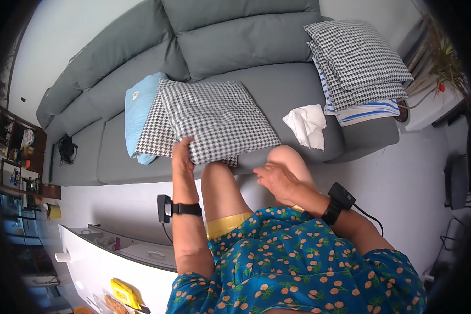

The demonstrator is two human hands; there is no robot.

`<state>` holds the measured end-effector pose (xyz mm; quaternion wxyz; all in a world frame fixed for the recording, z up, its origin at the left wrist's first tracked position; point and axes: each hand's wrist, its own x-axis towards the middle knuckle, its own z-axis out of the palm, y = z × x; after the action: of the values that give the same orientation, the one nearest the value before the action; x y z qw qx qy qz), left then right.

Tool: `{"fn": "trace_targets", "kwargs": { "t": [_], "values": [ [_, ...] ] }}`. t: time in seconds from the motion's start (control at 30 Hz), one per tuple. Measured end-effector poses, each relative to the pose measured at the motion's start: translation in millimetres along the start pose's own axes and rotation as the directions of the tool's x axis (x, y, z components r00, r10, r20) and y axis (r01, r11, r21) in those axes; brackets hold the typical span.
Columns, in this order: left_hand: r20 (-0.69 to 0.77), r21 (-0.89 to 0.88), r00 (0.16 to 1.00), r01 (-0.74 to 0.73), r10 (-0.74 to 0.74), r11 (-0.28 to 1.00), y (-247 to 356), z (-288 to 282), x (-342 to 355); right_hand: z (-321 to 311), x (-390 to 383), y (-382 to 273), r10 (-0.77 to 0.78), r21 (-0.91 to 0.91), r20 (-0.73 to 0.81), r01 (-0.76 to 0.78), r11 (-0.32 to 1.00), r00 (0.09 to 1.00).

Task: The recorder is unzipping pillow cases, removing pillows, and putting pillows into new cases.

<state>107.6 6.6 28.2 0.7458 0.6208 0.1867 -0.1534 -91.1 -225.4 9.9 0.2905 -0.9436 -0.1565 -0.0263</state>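
My left hand (pixel 183 153) grips the near left corner of a black-and-white checked cushion (pixel 217 112), which lies tilted over a houndstooth cushion (pixel 154 128) and a light blue pillow (pixel 138 102) on the grey sofa (pixel 246 39). My right hand (pixel 273 177) is open beside my right knee, apart from the cushions, with its fingers loosely bent and nothing visible in them. A crumpled white cloth (pixel 306 125) lies on the seat to the right of the checked cushion. Both my forearms wear black strapped devices.
Houndstooth cushions (pixel 361 55) are stacked on blue-striped fabric (pixel 366 112) at the right. A dark bundle (pixel 67 150) sits on the left seat. A white table (pixel 78 261) with a yellow packet (pixel 124 293) stands lower left. A plant (pixel 439 60) is at the right, shelving (pixel 15 152) far left.
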Motion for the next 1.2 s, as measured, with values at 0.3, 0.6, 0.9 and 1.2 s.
{"fn": "trace_targets", "kwargs": {
  "t": [0.3, 0.6, 0.9, 1.2],
  "values": [
    [0.253, -0.703, 0.962, 0.111, 0.102, 0.703, -10.5, -35.0, -136.7, -11.0, -24.6, 64.0, 0.53, 0.413, -0.615, -0.333, 0.847, 0.584],
    [0.182, 0.14, 0.976, 0.097, -0.122, 0.985, -91.9, -132.2, -175.5, -48.4, -41.7, 23.9, 0.539, 0.403, -0.098, -0.462, 0.79, 0.837],
    [0.298, 0.919, 0.665, -0.394, 0.685, -0.017, -13.4, -65.2, -211.1, -32.3, -59.3, 6.1, 0.527, 0.669, -0.14, -0.312, 0.674, 0.838],
    [0.873, 0.409, 0.401, -0.912, 0.277, 0.031, -62.0, 67.3, -200.2, -26.0, -54.5, 8.1, 0.339, 0.137, -0.446, -0.311, 0.94, 0.828]
  ]
}}
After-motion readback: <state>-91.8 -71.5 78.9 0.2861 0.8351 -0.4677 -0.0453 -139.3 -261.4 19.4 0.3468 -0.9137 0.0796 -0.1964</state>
